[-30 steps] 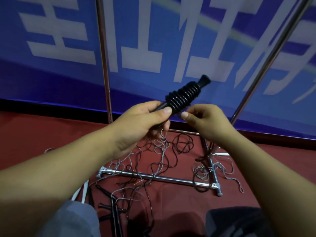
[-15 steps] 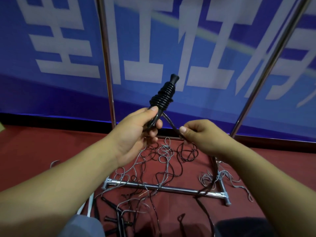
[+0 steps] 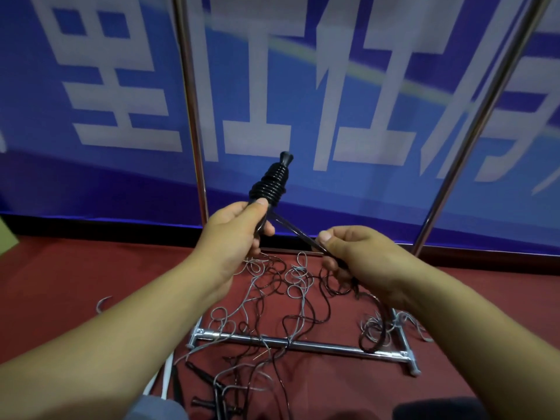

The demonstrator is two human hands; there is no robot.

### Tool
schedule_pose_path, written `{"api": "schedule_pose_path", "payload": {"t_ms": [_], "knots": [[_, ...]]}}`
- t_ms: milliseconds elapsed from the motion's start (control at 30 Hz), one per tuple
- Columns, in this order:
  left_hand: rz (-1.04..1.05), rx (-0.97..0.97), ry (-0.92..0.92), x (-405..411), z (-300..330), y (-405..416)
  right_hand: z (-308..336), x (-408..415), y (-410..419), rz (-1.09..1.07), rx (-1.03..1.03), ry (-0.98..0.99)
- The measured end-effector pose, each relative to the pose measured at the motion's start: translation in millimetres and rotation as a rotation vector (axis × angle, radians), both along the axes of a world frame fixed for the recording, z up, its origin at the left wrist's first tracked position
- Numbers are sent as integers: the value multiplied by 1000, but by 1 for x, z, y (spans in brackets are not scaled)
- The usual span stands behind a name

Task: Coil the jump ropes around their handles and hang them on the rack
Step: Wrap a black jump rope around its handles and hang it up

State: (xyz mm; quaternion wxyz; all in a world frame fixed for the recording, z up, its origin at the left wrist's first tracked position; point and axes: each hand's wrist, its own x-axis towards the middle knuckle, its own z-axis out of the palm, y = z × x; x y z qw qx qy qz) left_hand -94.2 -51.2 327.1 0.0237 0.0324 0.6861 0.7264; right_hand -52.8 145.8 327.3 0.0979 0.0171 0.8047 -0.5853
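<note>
Done so far: a black rope is wound in many tight rings round the top half of the black handle (image 3: 274, 183). The rings sit neat, one next to the other, and make a fat bump just above the thumb.
Left hand: the left hand (image 3: 235, 234) grips the bottom part of the handle, with the thumb pressed just under the rings. It holds the handle up in front of the blue banner (image 3: 91, 183), tilted a little to the right.
Right hand: the right hand (image 3: 353, 256) pinches the loose rope (image 3: 291, 227) between thumb and fingers. The rope runs straight and tight from the handle down to this hand.
Still to wind: more black rope hangs down from the right hand to the red floor (image 3: 60, 274) and loops near the foot of the rack (image 3: 303, 345). How much is left is hard to tell, as it mixes with the other ropes.
Still to hang: this rope is not on the rack yet. I think it needs more turns first.
Other ropes: a pile of tangled ropes (image 3: 272, 292), grey and black, lies on the floor over the low bar of the rack. Some black handles on the floor (image 3: 212, 389) lie near the bottom edge. None of these look coiled, so most of the job is still left.
Rack poles: two shiny poles (image 3: 191, 101) go up past the top of the view.
</note>
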Motion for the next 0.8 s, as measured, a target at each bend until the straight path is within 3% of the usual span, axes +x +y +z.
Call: {"api": "schedule_pose_path", "payload": {"t_ms": [233, 367, 567, 800], "knots": [[66, -353, 134, -8, -4, -10, 4, 16, -10, 48, 18, 45], [59, -457, 158, -9, -2, -12, 2, 19, -7, 29, 83, 34], [92, -808, 346, -13, -8, -17, 1, 21, -4, 54, 287, 103], [103, -971, 417, -17, -17, -17, 4, 28, -9, 32, 246, 55]]}}
